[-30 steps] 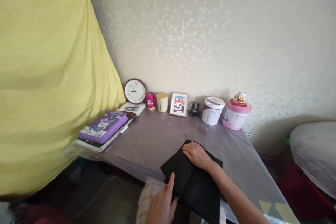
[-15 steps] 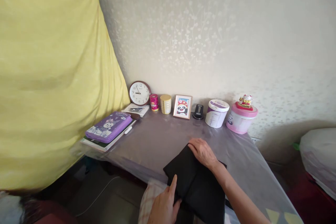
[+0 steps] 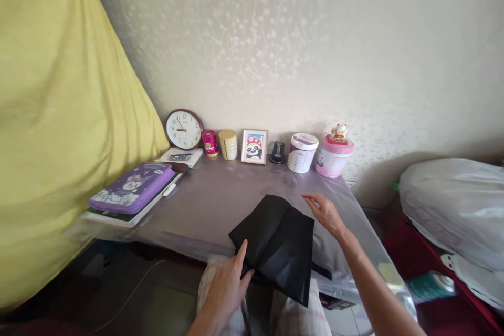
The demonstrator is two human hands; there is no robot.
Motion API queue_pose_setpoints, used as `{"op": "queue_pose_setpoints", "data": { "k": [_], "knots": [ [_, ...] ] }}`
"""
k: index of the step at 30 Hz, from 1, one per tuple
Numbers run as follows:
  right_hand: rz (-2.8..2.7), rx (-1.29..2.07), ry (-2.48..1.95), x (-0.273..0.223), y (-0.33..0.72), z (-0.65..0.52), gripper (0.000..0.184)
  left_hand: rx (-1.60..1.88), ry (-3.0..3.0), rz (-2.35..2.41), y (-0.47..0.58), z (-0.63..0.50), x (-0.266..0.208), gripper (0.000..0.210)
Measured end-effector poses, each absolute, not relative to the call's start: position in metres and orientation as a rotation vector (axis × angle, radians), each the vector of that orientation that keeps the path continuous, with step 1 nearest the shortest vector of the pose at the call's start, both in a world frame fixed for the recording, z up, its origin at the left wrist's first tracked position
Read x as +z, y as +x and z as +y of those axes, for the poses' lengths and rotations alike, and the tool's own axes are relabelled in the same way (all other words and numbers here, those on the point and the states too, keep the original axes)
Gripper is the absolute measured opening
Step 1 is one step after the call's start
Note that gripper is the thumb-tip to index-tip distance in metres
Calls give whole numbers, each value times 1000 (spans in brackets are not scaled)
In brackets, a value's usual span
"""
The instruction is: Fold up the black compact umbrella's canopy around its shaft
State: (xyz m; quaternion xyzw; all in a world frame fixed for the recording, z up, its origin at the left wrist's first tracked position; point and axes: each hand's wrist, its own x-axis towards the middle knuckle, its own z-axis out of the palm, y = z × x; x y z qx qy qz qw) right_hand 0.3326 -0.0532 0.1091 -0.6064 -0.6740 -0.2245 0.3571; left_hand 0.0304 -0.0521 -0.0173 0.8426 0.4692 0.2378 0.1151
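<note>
A black folded bag (image 3: 275, 244) of thin, smooth material lies tilted at the near edge of the table, partly over my lap. A dark strap (image 3: 323, 271) sticks out from beneath its right side. My left hand (image 3: 230, 278) grips the bag's near left edge, index finger on top and the thumb lower at the rim. Just off the bag's upper right corner, my right hand (image 3: 326, 214) hovers with its fingers stretched to the left, holding nothing. The underside of the bag is hidden.
Along the wall stand a clock (image 3: 184, 129), a pink can (image 3: 210, 143), a yellow-lidded tin (image 3: 228, 145), a picture frame (image 3: 254, 146), a black device (image 3: 277, 152) and two tubs (image 3: 303, 153). A purple case (image 3: 132, 187) lies on books at left. A yellow curtain (image 3: 59, 115) hangs left.
My right hand has lifted off the bag and moved to its right. The left hand still holds the near edge. The view has shifted right and down.
</note>
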Motion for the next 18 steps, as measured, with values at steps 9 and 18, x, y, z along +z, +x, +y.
{"op": "queue_pose_setpoints", "data": {
  "k": [9, 18],
  "knots": [
    [-1997, -573, -1502, 54, 324, -140, 29, 681, 2531, 1405, 32, -45, -23, 59],
    [-2073, -688, -1443, 28, 293, -141, 31, 702, 2532, 1401, 32, -45, -26, 60]
  ]
}}
